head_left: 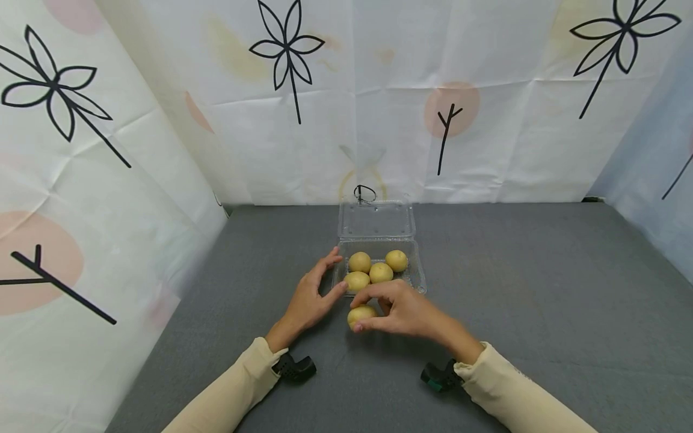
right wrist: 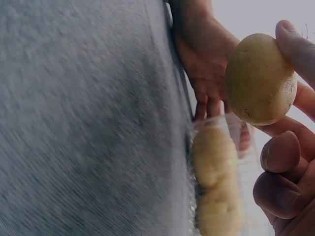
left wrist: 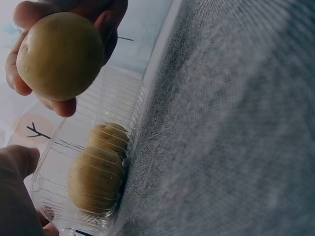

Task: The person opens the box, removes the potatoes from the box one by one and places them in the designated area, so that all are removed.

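Potato [head_left: 360,316] pinched by right hand [head_left: 405,308], just on near side of clear box [head_left: 415,270]; left hand [head_left: 314,297] unclenched at its left; transfer step presumed; steady grip called for next.

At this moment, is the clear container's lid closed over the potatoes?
No, the head view shows the lid open on the far side of the base, leaving the potatoes inside uncovered.

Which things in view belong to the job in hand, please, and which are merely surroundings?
Belonging to the job:
right hand
potato it holds
four potatoes in the container
open clear container
left hand

Surroundings:
grey tabletop
patterned backdrop
wrist cameras
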